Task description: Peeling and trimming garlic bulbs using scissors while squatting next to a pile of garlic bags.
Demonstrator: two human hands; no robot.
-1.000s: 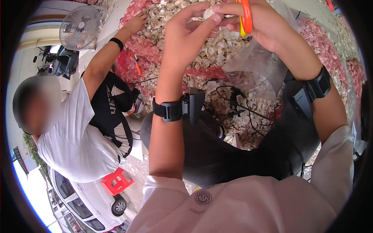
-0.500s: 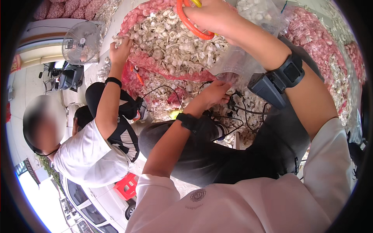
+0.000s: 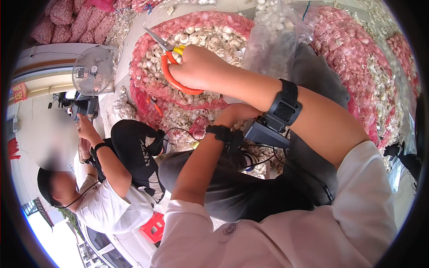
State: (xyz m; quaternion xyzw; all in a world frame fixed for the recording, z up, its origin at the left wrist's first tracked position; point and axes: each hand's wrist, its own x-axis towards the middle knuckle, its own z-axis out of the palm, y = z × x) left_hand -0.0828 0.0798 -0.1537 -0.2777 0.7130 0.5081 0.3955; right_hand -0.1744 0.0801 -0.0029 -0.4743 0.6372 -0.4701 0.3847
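Note:
My right hand (image 3: 194, 67) is closed round the orange-and-yellow handles of a pair of scissors (image 3: 166, 73). Their metal blades point to the far left, over a rolled-down pink mesh sack (image 3: 149, 53) heaped with garlic bulbs (image 3: 223, 39). My left hand (image 3: 239, 112) is below my right forearm, by the sack's near edge. Its fingers are hidden behind that forearm, so I cannot see what they hold. Just beyond the forearm, a clear plastic bag (image 3: 270, 49) hangs by my right knee, with pale garlic bulbs beside its far end.
To the left a co-worker (image 3: 111, 201) sits on a red stool (image 3: 154, 227), hands raised near the head. A small orange-handled tool (image 3: 156, 107) lies at the sack's left edge. A fan (image 3: 93, 70) stands far left. Another pink garlic sack (image 3: 344, 53) is at the right.
My right hand has swung left and nearer with the scissors, whose blades now show. My forearm now covers my left fingers. The co-worker's hand has left the garlic and risen.

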